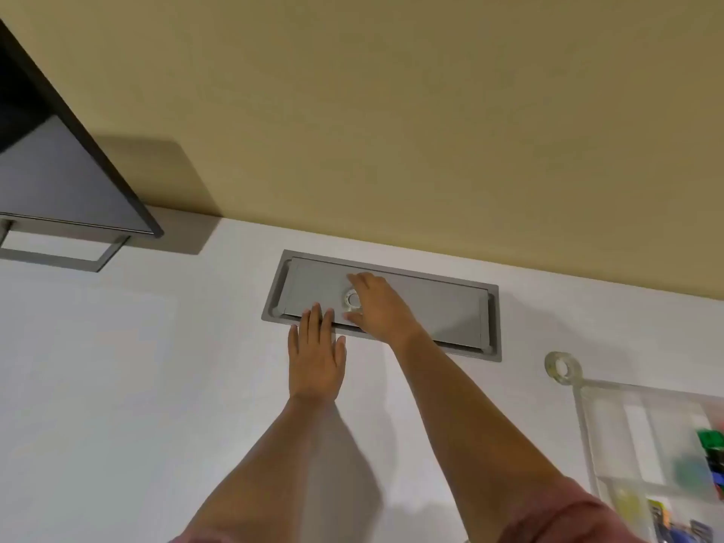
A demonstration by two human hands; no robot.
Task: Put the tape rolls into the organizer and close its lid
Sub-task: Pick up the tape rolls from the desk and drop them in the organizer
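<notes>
A clear tape roll (pixel 351 300) lies on the grey cable hatch (pixel 442 307) set into the white desk. My right hand (pixel 378 305) is curled over this roll, thumb and fingers on either side of it. My left hand (pixel 316 354) lies flat and open on the desk, its fingertips touching the hatch's near edge. A second clear tape roll (pixel 563 368) rests on the desk at the right, beside the far corner of the clear plastic organizer (pixel 634 433). The organizer runs off the right edge of the view; I cannot see its lid.
A dark monitor (pixel 58 166) on a grey stand (pixel 62 256) fills the far left. A beige wall (pixel 431 111) rises behind the desk. Coloured items, green and blue among them, lie blurred inside the organizer's compartments (pixel 711 460).
</notes>
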